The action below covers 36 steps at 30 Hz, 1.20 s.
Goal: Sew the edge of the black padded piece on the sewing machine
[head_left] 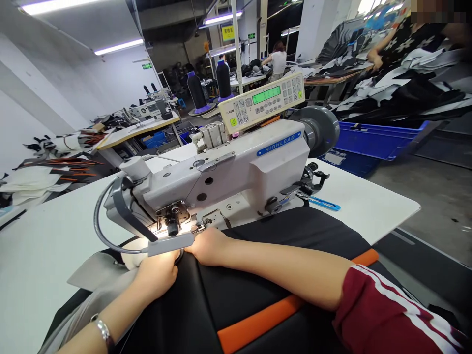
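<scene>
A white sewing machine [236, 172] stands on a white table [368, 201]. Black fabric [236, 290] with an orange strip [265, 319] lies under its needle area [173, 223]. My left hand [158, 273] presses down on the fabric just left of the needle, beneath a small lamp bar [169, 244]. Just right of the needle, my right hand [210, 246] lies flat on the fabric, with its forearm stretched across the cloth. A grey fabric piece [96, 275] sits by my left wrist.
The machine's control panel [263, 101] and handwheel [320, 128] are at its right end. Blue thread snips [324, 202] lie on the table. Dark thread cones [223, 78] stand behind. A blue bin [372, 140] sits on the floor right. Other people work at far tables.
</scene>
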Tool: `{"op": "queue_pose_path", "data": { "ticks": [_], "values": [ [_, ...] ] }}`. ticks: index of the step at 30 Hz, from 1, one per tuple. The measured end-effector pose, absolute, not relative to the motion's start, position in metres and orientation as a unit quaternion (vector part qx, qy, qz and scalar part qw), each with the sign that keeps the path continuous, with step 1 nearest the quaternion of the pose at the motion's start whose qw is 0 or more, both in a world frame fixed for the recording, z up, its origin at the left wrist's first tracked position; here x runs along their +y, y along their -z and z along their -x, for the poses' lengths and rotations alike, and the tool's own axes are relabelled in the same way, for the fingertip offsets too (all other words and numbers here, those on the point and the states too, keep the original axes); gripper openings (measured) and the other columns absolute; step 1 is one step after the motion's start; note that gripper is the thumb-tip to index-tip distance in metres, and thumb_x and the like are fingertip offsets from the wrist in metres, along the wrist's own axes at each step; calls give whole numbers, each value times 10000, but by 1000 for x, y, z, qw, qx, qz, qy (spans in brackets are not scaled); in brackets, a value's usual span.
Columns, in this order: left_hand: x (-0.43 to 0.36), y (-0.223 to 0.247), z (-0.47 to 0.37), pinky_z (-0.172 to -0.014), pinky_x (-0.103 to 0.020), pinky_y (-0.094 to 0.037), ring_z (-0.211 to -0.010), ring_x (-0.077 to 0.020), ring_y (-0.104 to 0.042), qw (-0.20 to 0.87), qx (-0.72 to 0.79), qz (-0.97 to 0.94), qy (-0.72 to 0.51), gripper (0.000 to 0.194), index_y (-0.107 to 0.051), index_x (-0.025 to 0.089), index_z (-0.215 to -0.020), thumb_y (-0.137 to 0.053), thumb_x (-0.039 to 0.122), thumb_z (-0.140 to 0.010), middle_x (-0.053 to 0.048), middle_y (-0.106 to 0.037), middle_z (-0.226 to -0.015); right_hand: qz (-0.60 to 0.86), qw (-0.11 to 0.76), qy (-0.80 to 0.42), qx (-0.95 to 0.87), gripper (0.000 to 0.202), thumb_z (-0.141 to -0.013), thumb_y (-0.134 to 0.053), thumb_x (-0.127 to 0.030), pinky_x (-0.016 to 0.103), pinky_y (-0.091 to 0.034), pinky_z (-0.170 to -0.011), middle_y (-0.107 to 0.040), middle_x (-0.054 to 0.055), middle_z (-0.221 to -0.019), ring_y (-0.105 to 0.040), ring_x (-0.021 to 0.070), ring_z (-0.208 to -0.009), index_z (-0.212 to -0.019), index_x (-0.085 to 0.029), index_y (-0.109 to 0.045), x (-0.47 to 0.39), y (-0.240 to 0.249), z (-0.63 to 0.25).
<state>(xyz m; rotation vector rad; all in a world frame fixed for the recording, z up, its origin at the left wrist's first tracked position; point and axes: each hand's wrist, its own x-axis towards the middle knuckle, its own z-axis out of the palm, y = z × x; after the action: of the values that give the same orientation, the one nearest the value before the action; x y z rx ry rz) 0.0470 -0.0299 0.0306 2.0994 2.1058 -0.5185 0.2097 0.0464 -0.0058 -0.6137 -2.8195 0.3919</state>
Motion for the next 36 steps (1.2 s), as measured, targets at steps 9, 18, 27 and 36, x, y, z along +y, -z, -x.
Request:
{"op": "queue_pose_path", "data": {
  "ticks": [9,18,27,36],
  "values": [
    [-32,-18,-48,-927,-394,-481,-1190,-324,-577,45,720,-679,140,405,-619,171,-1130,-458,73,-772,-131,-645,-1254,212,130,-133,-959,199,-946,-502,-199,335,-499,-853,-668,62,-1197,-616,247,-1096,-1037,-191,-678,49,6,-209],
    [-37,-9,-47,-972,-397,-452,-1153,-306,-566,35,719,-687,102,355,-670,182,-1082,-479,92,-797,-120,-660,-1188,211,152,-126,-957,237,-984,-464,-257,332,-501,-810,-671,66,-1159,-625,242,-1046,-1071,-191,-674,53,17,-207],
    [-35,-3,-45,-995,-358,-447,-1127,-275,-575,42,709,-701,71,308,-673,179,-1001,-468,78,-796,-106,-671,-1060,219,135,-127,-958,256,-992,-449,-286,322,-494,-761,-699,63,-1087,-649,238,-983,-1013,-187,-684,56,22,-204],
    [-31,11,-42,-1042,-397,-462,-1152,-288,-596,11,695,-718,13,432,-648,132,-1126,-439,18,-766,-147,-667,-1165,232,128,-116,-957,337,-1003,-417,-269,332,-488,-778,-714,89,-932,-658,252,-935,-832,-152,-682,57,19,-203]
  ]
}}
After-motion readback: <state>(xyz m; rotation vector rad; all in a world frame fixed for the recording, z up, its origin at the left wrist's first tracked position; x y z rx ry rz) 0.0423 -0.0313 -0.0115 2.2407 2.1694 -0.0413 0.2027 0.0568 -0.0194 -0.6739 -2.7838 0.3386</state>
